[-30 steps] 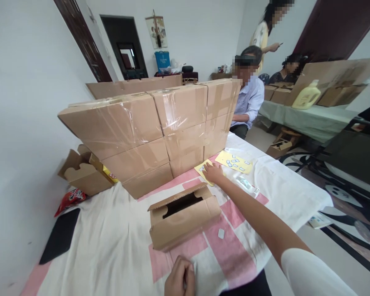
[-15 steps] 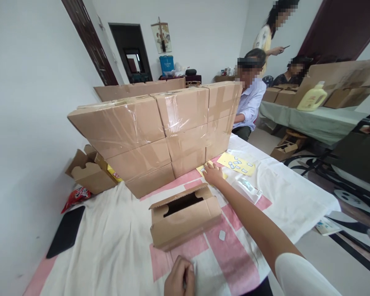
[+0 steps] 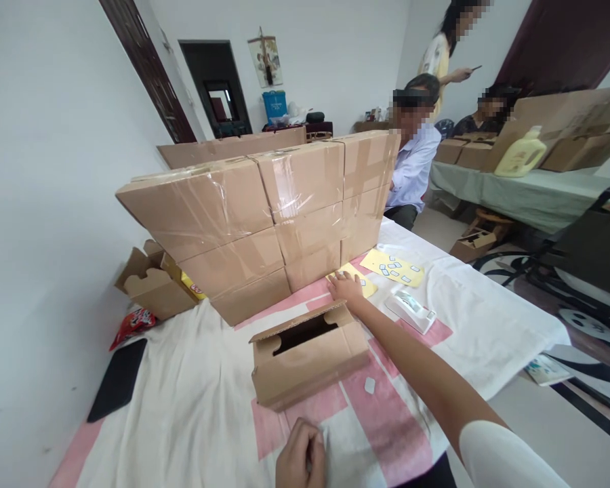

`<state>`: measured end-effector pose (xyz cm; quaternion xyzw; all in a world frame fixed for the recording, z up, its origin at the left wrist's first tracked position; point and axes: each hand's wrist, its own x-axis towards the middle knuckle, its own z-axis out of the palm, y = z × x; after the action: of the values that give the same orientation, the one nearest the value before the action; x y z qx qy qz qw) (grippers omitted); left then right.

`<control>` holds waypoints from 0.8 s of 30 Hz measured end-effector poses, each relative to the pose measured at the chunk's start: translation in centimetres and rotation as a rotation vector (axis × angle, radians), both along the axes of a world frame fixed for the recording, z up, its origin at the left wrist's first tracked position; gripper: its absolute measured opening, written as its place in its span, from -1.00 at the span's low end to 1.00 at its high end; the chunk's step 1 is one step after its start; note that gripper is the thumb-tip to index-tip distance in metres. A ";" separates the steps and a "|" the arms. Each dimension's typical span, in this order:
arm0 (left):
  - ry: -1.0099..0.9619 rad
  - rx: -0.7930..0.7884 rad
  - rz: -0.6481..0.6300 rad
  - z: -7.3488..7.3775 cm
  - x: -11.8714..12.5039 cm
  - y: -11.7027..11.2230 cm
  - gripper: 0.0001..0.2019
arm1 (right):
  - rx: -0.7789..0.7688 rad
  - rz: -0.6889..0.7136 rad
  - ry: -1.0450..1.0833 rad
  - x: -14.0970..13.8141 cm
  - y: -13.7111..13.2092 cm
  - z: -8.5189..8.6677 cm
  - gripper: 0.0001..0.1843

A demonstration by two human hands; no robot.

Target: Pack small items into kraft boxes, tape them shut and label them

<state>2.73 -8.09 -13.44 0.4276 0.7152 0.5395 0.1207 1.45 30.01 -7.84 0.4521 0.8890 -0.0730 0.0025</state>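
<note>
My right hand (image 3: 346, 288) reaches forward with its fingers spread flat over a yellow sheet (image 3: 369, 287), which it partly covers. Beside it lies a second yellow sheet (image 3: 411, 276) bearing several small blue-edged pieces. To the right of my forearm is a white tape dispenser (image 3: 411, 312). My left hand (image 3: 301, 454) rests on the cloth at the near edge, fingers curled into a loose fist; I see nothing in it. In front of it stands a small cardboard box (image 3: 312, 366) with a dark slot opening on top. A small white piece (image 3: 369, 385) lies right of this box.
A wall of taped cardboard boxes (image 3: 234, 210) spans the table's back. An open carton (image 3: 160, 291), a red packet (image 3: 135, 327) and a black flat device (image 3: 118, 379) lie at left. A person (image 3: 411, 163) sits beyond the boxes; others are farther back.
My right hand has slid slightly left over the yellow sheet, uncovering more of its right part. My left hand keeps its curled pose. The view has shifted a little.
</note>
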 end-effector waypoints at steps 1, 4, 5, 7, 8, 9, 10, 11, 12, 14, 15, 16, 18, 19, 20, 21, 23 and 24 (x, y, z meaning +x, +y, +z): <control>-0.003 0.002 0.000 0.0 0.0 -0.1 -0.67 | -0.003 0.018 0.007 -0.1 -0.3 -0.2 -0.41; -0.017 -0.006 0.000 0.2 0.1 -0.1 -0.67 | -0.009 0.012 0.020 -0.6 -0.6 -0.8 -0.42; -0.023 -0.011 -0.002 0.4 0.1 -0.1 -0.66 | -0.009 0.006 0.023 -0.7 -0.6 -0.9 -0.42; -0.033 -0.015 -0.002 0.7 0.2 -0.1 -0.65 | -0.006 0.001 0.030 -0.7 -0.5 -0.7 -0.43; -0.037 -0.013 0.002 0.8 0.2 0.0 -0.65 | 0.000 0.000 0.035 -0.5 -0.4 -0.5 -0.44; -0.040 -0.009 0.008 0.8 0.2 0.0 -0.64 | 0.008 -0.003 0.041 -0.2 -0.3 -0.2 -0.44; -0.041 -0.003 0.012 0.8 0.2 0.0 -0.64 | 0.019 -0.010 0.048 0.1 -0.2 0.0 -0.44; -0.042 0.001 0.015 0.8 0.2 0.0 -0.64 | 0.031 -0.018 0.054 0.4 -0.1 0.2 -0.44; -0.043 0.004 0.014 0.7 0.1 0.0 -0.64 | 0.041 -0.028 0.059 0.7 -0.1 0.4 -0.44; -0.044 0.007 0.011 0.6 0.1 0.0 -0.65 | 0.054 -0.048 0.063 1.0 0.0 0.5 -0.43; -0.044 0.008 0.010 0.6 0.1 0.0 -0.65 | 0.057 -0.054 0.062 1.1 0.0 0.4 -0.43; -0.046 0.010 0.011 0.6 0.1 0.0 -0.66 | 0.059 -0.059 0.061 1.0 0.0 0.3 -0.43; -0.049 0.013 0.017 0.8 0.2 -0.1 -0.66 | 0.063 -0.063 0.058 0.9 0.1 0.1 -0.42; -0.050 0.014 0.021 0.9 0.2 0.0 -0.66 | 0.065 -0.063 0.058 0.8 0.2 0.0 -0.41; -0.051 0.014 0.026 1.0 0.3 0.0 -0.66 | 0.069 -0.066 0.059 0.8 0.4 -0.1 -0.40; -0.051 0.012 0.032 1.1 0.3 0.0 -0.66 | 0.074 -0.073 0.060 0.9 0.6 -0.2 -0.38; -0.050 0.009 0.042 1.2 0.2 0.0 -0.65 | 0.084 -0.097 0.062 1.1 1.1 -0.3 -0.36; -0.049 0.005 0.043 1.2 0.2 0.0 -0.65 | 0.089 -0.112 0.062 1.2 1.4 -0.4 -0.36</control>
<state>2.95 -8.11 -12.22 0.3989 0.7198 0.5542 0.1255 2.64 31.36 -8.24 0.4982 0.8644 -0.0474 -0.0490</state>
